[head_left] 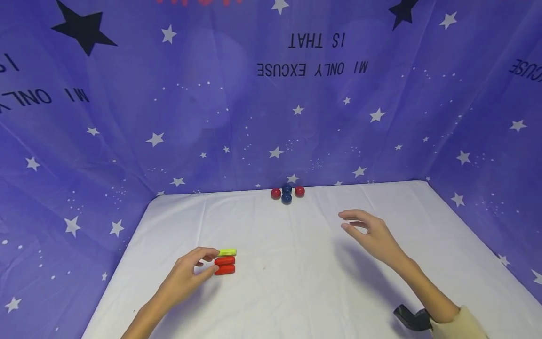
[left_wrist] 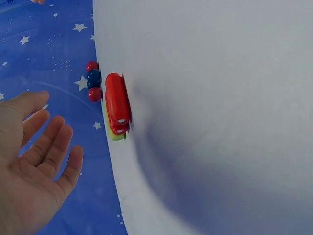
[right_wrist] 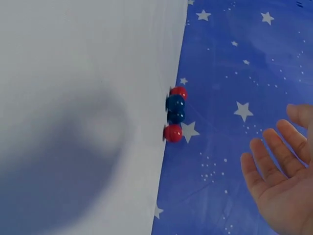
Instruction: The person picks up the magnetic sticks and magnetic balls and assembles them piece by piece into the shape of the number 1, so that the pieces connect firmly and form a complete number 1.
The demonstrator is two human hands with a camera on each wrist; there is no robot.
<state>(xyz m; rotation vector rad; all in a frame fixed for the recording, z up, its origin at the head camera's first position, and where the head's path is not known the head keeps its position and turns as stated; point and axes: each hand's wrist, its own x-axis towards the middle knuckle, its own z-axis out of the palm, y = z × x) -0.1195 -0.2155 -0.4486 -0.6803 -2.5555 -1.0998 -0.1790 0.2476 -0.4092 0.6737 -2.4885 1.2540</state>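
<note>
My left hand (head_left: 185,272) hovers at the left of the table, fingers relaxed and slightly bent, holding nothing. Just past its fingertips in the head view lie two red rounded sticks (head_left: 226,270) and one yellow-green stick (head_left: 228,252), side by side. The left wrist view shows a gap between that hand (left_wrist: 41,166) and the red sticks (left_wrist: 117,100). My right hand (head_left: 377,239) is raised over the right side of the table, thumb apart from loosely bent fingers, with nothing in it. Two red balls (head_left: 299,191) and two dark blue balls (head_left: 286,198) sit clustered at the far edge.
A white cloth (head_left: 296,282) covers the table. Behind it and along both sides hangs a purple-blue curtain (head_left: 237,117) with stars and lettering. A black curved object (head_left: 410,318) shows beside the right wrist, below the beige sleeve (head_left: 459,325).
</note>
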